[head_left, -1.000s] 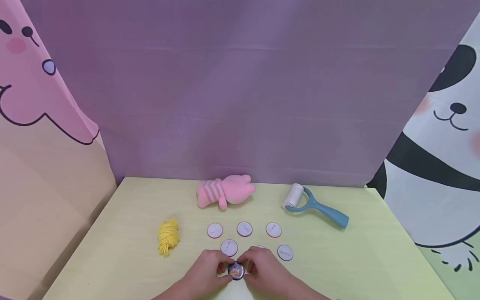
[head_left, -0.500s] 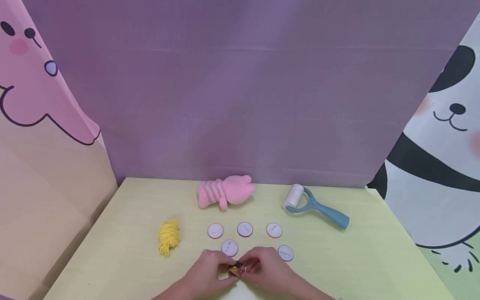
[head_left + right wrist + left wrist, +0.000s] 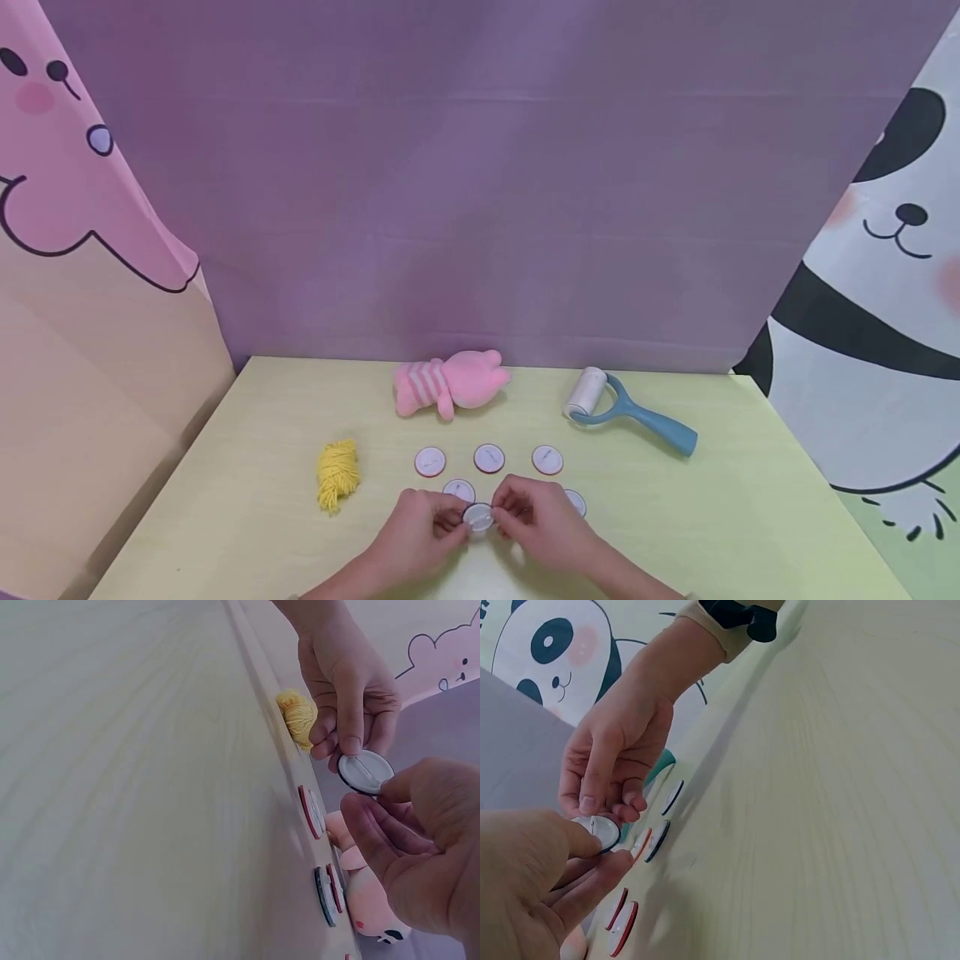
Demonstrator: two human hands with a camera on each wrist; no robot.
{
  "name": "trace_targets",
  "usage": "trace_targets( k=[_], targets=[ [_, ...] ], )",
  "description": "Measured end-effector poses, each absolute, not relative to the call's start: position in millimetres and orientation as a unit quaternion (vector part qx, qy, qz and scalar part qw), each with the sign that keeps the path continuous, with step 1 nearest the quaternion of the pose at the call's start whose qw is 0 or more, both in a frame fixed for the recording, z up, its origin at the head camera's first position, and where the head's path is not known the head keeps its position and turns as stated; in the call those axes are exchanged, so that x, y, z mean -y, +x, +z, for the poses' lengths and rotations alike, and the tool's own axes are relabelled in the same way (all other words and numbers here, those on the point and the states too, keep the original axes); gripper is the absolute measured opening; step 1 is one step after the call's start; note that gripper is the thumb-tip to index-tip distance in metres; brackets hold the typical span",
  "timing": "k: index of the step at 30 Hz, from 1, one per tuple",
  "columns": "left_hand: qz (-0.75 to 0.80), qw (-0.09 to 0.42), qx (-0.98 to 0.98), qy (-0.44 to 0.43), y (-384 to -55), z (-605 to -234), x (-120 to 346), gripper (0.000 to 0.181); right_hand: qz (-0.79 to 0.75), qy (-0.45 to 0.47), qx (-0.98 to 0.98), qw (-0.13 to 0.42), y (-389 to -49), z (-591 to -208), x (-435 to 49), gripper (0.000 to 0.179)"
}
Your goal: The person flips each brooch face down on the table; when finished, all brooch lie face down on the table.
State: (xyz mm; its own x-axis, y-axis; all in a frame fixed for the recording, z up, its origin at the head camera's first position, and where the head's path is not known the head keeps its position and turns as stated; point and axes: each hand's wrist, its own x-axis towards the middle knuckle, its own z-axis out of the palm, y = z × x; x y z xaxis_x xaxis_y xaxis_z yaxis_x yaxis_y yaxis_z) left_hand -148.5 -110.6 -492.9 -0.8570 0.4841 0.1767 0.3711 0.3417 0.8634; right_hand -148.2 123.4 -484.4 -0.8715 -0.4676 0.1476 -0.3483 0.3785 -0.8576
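Observation:
A round pin-back badge [image 3: 478,517] is held between my two hands over the front of the table, its white back with the pin facing up. My left hand [image 3: 422,533] pinches its left edge, the thumb lying on the white back in the right wrist view. At the opposite edge, my right hand [image 3: 551,527] pinches the rim between thumb and fingertips. The badge [image 3: 365,772] shows a dark rim in the right wrist view. Just beyond the hands lie more badges, white backs up, among them one badge [image 3: 458,490] partly covered by the held one.
Three badges form a back row, with a middle badge [image 3: 489,458]. Another badge [image 3: 575,502] is partly behind my right hand. Yellow yarn [image 3: 337,475] lies left, a pink plush toy [image 3: 453,383] at the back, and a blue-handled lint roller [image 3: 637,412] at back right.
The badge has been turned over between the fingers, from its colourful picture side to its white pin side. Both hands have risen slightly and moved a little away from the front edge.

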Motion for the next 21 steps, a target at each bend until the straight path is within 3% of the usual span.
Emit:
trace_targets(
  k=[7,21],
  targets=[
    [0.527,0.001,-0.809,0.26,-146.9,-492.8,108.4,0.026,-0.53,-0.239,-0.812,0.048,-147.4,-482.7,-123.6,0.005],
    [0.53,0.016,-0.802,0.274,-149.5,-495.4,106.3,0.03,-0.519,-0.235,-0.821,0.05,-146.9,-486.1,-128.0,0.012]
  ],
)
